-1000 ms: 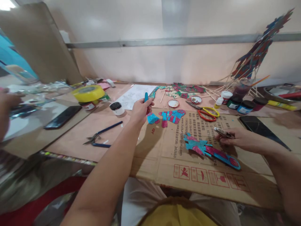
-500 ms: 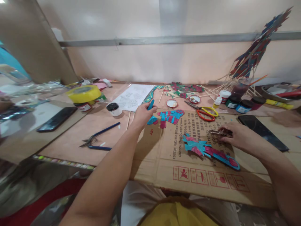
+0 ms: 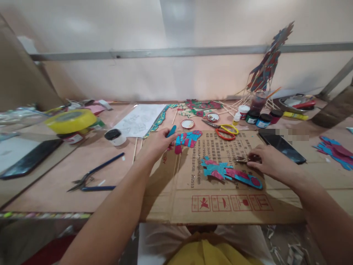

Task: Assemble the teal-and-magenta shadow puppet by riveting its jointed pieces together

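My left hand is closed on a painted cutout in blue and magenta, held above the cardboard. A blue tip of it pokes up between thumb and fingers; the part inside the hand is hidden. My right hand is closed round a small metal tool, whose jaw-like end points left. Its kind is unclear because the fingers cover most of it. Just left of and below that hand, a longer blue and magenta cutout lies on the printed cardboard sheet.
Scissors and small dishes of beads lie beyond the cardboard. Blue-handled cutters rest at left, near a lidded jar. A phone and another cutout are at right. Paint jars stand behind.
The view has turned to the right, bringing another cutout into sight at the right. Both hands keep their holds and stay in nearly the same places over the cardboard.
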### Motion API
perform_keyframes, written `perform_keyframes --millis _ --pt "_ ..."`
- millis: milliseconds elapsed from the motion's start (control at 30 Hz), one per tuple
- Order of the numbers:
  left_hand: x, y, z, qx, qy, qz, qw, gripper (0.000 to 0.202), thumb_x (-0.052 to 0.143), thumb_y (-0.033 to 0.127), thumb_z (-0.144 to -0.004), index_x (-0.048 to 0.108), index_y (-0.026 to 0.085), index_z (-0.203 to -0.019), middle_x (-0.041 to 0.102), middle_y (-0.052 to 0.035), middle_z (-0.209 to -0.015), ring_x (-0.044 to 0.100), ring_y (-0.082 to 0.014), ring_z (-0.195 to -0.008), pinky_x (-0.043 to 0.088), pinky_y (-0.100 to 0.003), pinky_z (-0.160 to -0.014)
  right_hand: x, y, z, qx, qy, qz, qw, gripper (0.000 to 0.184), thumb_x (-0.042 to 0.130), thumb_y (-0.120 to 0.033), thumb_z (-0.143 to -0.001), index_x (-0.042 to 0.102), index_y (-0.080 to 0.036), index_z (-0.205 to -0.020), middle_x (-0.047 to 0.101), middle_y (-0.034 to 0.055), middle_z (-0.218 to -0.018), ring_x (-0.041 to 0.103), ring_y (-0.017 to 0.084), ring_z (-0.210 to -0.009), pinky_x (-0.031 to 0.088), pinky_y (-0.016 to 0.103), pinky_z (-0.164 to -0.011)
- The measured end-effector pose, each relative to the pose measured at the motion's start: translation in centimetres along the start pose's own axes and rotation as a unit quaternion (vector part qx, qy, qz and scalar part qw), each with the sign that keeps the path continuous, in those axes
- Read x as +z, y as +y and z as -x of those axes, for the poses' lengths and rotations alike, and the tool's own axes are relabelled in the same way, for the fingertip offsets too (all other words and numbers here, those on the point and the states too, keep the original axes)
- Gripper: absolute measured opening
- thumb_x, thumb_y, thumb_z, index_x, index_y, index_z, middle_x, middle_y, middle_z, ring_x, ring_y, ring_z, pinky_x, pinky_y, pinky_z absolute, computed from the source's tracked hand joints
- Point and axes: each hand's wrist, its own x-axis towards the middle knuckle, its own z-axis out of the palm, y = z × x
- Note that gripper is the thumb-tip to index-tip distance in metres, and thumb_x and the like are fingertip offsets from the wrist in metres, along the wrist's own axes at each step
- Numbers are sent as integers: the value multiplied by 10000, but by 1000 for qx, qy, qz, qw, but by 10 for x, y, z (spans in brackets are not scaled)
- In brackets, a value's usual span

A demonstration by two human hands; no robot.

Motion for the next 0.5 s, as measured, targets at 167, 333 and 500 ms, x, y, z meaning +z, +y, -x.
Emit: perform_keyframes --millis 167,333,500 --pt "11 9 8 60 -154 -40 985 257 676 429 -739 593 194 -675 584 10 -616 533 -156 -599 374 -246 -568 -13 -1 0 63 77 -28 995 377 474 -445 -937 751 -192 -976 749 120 -1035 666 288 -958 476 396 -854" --pt "20 4 8 133 -238 -113 956 252 723 404 -689 593 192 -644 554 24 -644 499 -153 -637 327 -247 -584 -27 -9 -44 61 111 -68 990 332 482 -419 -947 717 -186 -965 747 113 -1027 658 248 -899 470 335 -775" --pt "20 5 14 115 -294 -150 937 139 740 308 -655 641 210 -661 583 25 -630 535 -159 -622 334 -245 -570 -15 -16 -97 41 92 -72 992 365 494 -415 -953 659 -113 -1072 677 222 -1138 618 308 -1051 452 384 -878"
